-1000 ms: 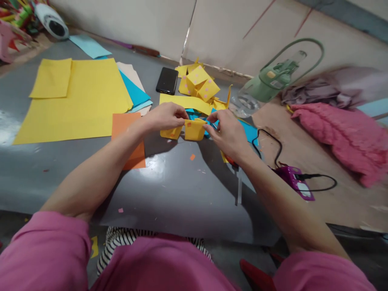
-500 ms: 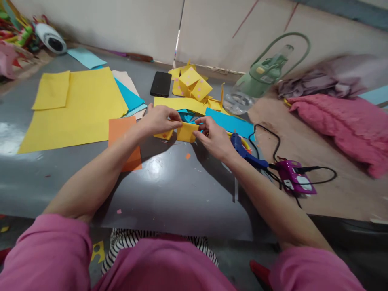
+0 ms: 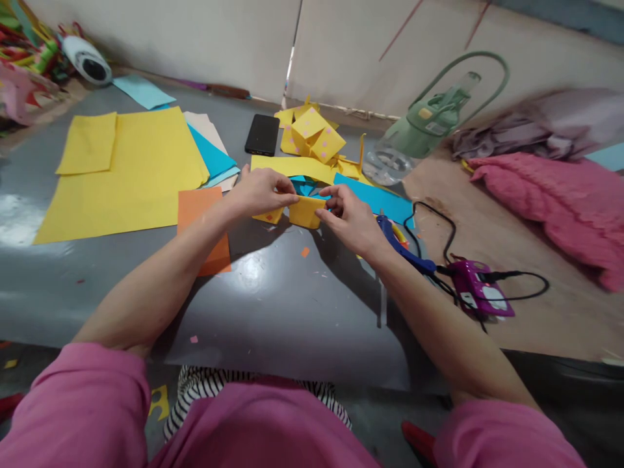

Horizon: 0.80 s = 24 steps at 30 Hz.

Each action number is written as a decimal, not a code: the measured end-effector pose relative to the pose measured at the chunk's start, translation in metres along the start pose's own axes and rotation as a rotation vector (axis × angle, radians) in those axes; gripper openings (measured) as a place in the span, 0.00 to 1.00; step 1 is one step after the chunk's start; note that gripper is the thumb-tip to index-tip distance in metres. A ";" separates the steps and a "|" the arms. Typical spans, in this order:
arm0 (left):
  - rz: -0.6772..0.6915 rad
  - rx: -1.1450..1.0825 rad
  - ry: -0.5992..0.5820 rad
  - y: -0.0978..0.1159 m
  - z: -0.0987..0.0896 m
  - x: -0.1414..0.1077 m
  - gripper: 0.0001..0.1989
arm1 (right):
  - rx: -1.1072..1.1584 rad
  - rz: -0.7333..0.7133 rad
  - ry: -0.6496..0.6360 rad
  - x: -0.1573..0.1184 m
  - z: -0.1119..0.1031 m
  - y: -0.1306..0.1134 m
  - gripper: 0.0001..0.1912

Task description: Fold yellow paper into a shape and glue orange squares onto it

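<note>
Between my two hands is a small folded yellow paper piece [image 3: 307, 213], standing just above or on the grey table. My left hand [image 3: 266, 192] pinches its upper left edge between thumb and fingers. At its right edge, my right hand [image 3: 344, 213] grips with thumb and bent fingers. Folded blue paper [image 3: 303, 186] shows just behind it, partly hidden by the fingers. Under my left hand sits another yellow paper piece [image 3: 269, 216] with an orange patch on it. A yellow paper strip [image 3: 292, 166] lies behind my hands.
Dotted yellow paper shapes [image 3: 316, 133] and a black phone [image 3: 262, 134] lie at the back. Yellow sheets [image 3: 146, 175] and an orange sheet [image 3: 214, 255] are left. A blue glue gun [image 3: 407, 250], its cable, a purple power strip [image 3: 480, 289] and a bottle [image 3: 414, 133] stand right.
The whole view has shifted slightly to the right. Both hands keep nearly the same grip on the yellow paper piece.
</note>
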<state>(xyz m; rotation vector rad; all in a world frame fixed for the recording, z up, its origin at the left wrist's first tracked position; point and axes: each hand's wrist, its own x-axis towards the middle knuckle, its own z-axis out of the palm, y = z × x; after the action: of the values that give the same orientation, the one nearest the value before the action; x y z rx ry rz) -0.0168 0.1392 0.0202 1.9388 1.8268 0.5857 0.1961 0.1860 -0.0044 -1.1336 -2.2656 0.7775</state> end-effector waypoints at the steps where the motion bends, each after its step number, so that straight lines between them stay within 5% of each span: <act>1: -0.014 -0.009 -0.010 0.000 -0.001 0.000 0.14 | 0.012 0.004 0.001 0.000 -0.001 0.000 0.14; 13: -0.022 0.006 -0.048 -0.004 -0.005 0.001 0.25 | 0.059 0.044 0.002 0.000 -0.002 0.007 0.14; 19: 0.016 -0.038 -0.124 -0.005 -0.007 -0.001 0.20 | -0.257 -0.201 0.153 0.001 -0.001 -0.003 0.09; 24: -0.012 -0.016 -0.152 -0.002 -0.009 -0.003 0.22 | -0.355 -0.269 0.092 0.010 0.012 -0.014 0.11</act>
<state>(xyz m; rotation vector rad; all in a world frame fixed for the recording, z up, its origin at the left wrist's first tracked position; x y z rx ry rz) -0.0241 0.1366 0.0264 1.9056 1.7332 0.4343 0.1757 0.1843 -0.0021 -0.9560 -2.4699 0.2189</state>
